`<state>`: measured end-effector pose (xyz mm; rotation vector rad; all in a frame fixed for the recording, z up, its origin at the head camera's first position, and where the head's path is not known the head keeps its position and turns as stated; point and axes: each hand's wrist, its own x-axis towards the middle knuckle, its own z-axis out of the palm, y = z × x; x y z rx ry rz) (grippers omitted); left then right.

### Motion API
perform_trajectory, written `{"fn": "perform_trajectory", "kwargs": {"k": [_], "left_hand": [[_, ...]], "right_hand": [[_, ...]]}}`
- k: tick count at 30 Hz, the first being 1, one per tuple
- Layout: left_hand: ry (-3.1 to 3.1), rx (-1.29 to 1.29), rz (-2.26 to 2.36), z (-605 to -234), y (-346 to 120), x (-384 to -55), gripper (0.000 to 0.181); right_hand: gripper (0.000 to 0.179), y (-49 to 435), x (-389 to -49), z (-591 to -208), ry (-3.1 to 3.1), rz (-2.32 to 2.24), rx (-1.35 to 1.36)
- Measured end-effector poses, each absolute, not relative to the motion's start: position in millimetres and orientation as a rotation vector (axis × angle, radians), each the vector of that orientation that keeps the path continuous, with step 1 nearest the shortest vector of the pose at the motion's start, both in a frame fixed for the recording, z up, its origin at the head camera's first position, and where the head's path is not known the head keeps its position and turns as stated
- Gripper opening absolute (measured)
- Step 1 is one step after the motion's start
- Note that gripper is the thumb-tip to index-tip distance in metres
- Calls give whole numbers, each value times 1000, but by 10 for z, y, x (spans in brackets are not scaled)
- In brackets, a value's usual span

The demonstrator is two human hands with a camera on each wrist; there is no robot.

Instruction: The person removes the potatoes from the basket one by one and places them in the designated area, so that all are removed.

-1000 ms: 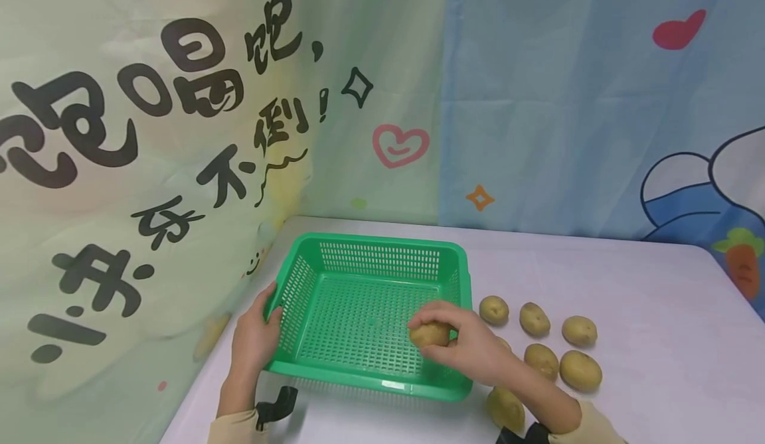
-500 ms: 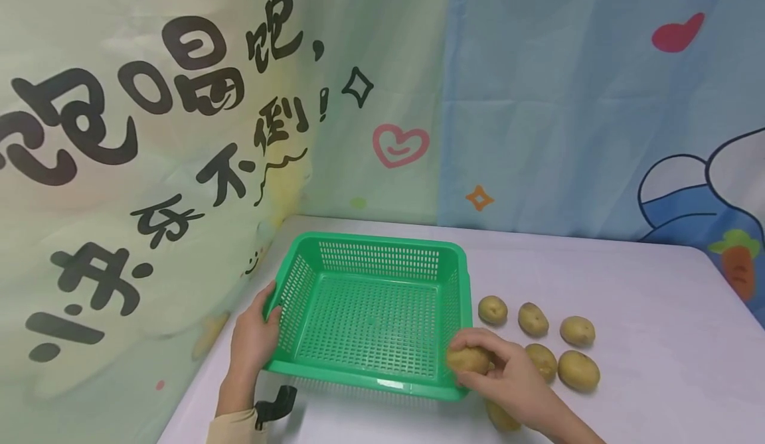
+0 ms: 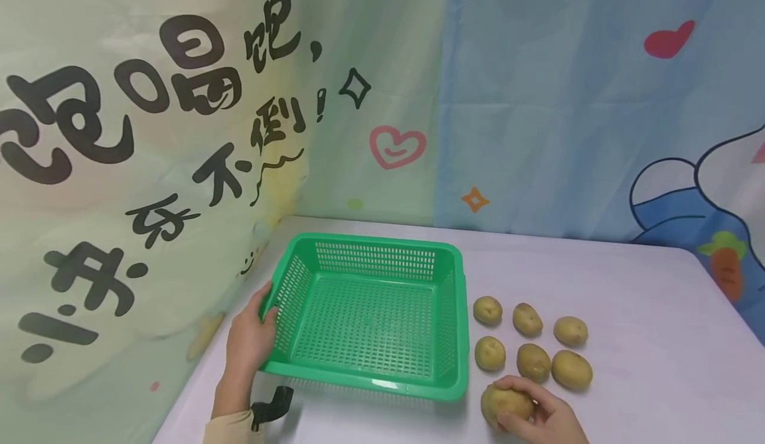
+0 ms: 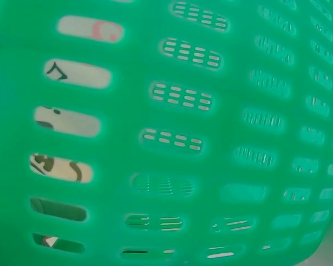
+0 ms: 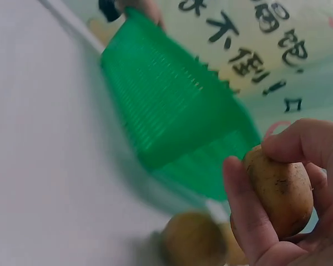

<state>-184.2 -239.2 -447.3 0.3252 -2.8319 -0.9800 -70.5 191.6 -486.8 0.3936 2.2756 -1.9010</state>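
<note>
A green plastic basket (image 3: 364, 383) with slotted walls stands on the table, and nothing lies in it. My left hand (image 3: 251, 338) grips its left rim, thumb on the inner side. The basket's slotted wall (image 4: 122, 127) fills the left wrist view, where the hand is not seen. To the right of the basket's front corner, my right hand (image 3: 546, 414) holds a potato (image 5: 280, 191) between thumb and fingers. Another potato (image 3: 489, 407) shows partly behind the held one in the head view; whether they touch, I cannot tell.
Several potatoes lie in two rows right of the basket, among them a back-row one (image 3: 487, 310) and a rightmost front one (image 3: 572, 370). A printed cloth (image 3: 568, 99) hangs behind the white table (image 3: 645, 338).
My right hand has carried the potato from over the basket rightward across the rim and toward the front. My left hand keeps its grip on the basket, which stays in place.
</note>
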Motion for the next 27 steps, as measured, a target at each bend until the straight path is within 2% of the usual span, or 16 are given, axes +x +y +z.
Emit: {"fn": "perform_trajectory", "kwargs": {"k": [3, 8, 18, 27], "left_hand": [[-2836, 330, -975, -4463, -2403, -1836, 51], [-2837, 333, -987, -4457, -2406, -1822, 52], [-2819, 313, -981, -4480, -2392, -1859, 52], [-2841, 309, -974, -4470, -2406, -1861, 52]], "right_hand": [[50, 1946, -648, -5013, 2181, -1910, 540], [49, 2039, -559, -5130, 2288, -1931, 545], [52, 2148, -585, -5019, 2396, -1774, 551], [53, 2325, -552, -5115, 2573, -1703, 552]]}}
